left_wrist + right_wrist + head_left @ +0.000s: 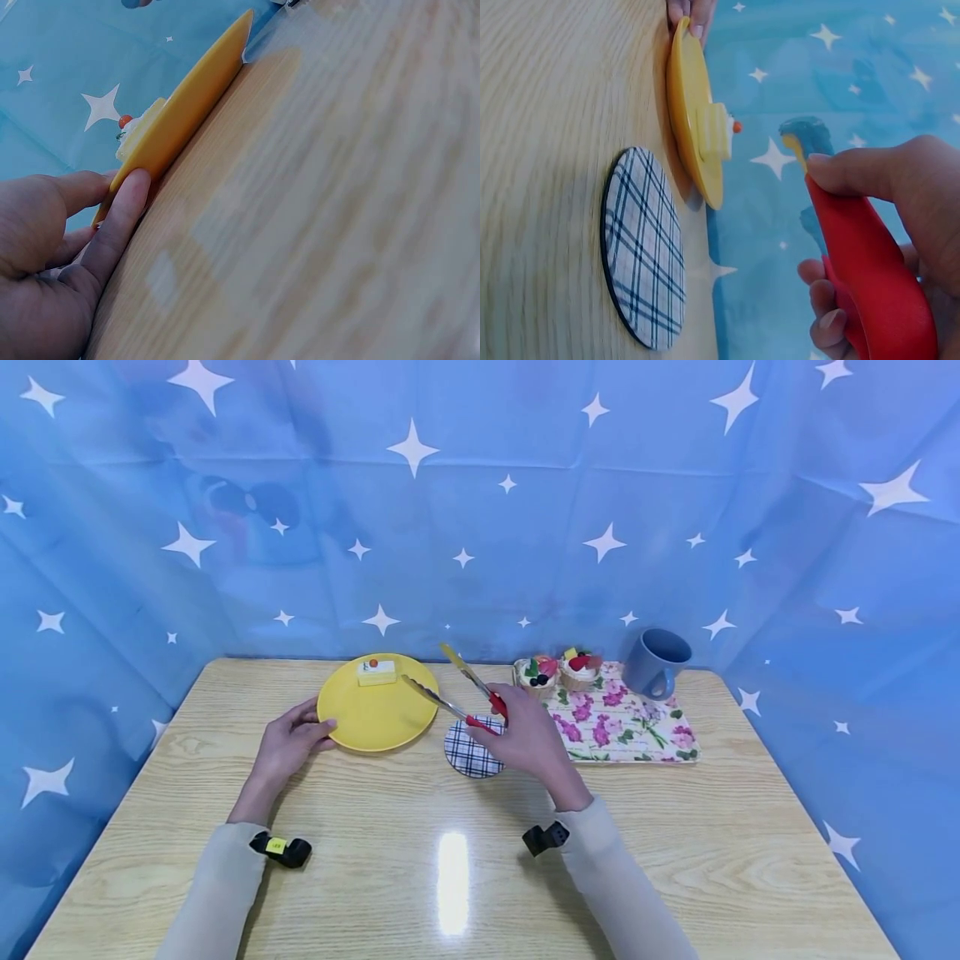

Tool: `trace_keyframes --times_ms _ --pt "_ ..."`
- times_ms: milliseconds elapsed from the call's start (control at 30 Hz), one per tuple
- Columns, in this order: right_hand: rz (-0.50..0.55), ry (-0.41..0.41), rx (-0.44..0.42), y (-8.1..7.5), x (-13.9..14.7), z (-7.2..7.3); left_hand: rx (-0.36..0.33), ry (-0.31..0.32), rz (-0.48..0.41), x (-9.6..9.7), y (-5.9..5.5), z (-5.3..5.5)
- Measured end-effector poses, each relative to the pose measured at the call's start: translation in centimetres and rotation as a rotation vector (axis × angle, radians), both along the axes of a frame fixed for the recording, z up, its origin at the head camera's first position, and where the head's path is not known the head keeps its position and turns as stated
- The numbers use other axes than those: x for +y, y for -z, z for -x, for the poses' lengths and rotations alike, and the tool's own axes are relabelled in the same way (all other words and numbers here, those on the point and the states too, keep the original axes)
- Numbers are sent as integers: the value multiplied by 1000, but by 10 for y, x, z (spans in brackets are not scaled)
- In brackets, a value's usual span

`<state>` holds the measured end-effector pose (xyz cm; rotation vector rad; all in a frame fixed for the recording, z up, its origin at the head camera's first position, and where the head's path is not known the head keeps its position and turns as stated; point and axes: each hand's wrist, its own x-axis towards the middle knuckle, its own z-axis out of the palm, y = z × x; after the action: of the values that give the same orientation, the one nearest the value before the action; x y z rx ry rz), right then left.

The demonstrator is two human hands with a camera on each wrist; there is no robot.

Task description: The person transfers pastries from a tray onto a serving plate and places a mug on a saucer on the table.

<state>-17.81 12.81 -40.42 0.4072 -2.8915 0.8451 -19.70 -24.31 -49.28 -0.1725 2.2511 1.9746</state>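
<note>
My left hand [292,739] grips the left rim of a round yellow plate [375,720], with the thumb on the near edge in the left wrist view. A small slice of layered cake [377,674] with white topping and an orange-red piece of fruit sits toward the plate's back. In my right hand [525,731] are metal tongs with red handles [862,262]. Their two arms stand spread apart, the tips pointing to the back left near the plate's right side, with nothing between them. Below the tongs lies a round plaid coaster [472,762], partly covered by the right hand.
At the back right, a floral tray [600,731] carries two fruit-topped cupcakes [537,677] on its left and a blue-grey mug [651,667] at its right back corner. A blue curtain with white stars [480,585] hangs behind the wooden table [375,860].
</note>
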Motion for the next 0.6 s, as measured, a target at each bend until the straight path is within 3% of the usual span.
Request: trace_keyframes --times_ms 600 --pt "27 76 12 -8 30 -7 3 -10 10 1 0 1"
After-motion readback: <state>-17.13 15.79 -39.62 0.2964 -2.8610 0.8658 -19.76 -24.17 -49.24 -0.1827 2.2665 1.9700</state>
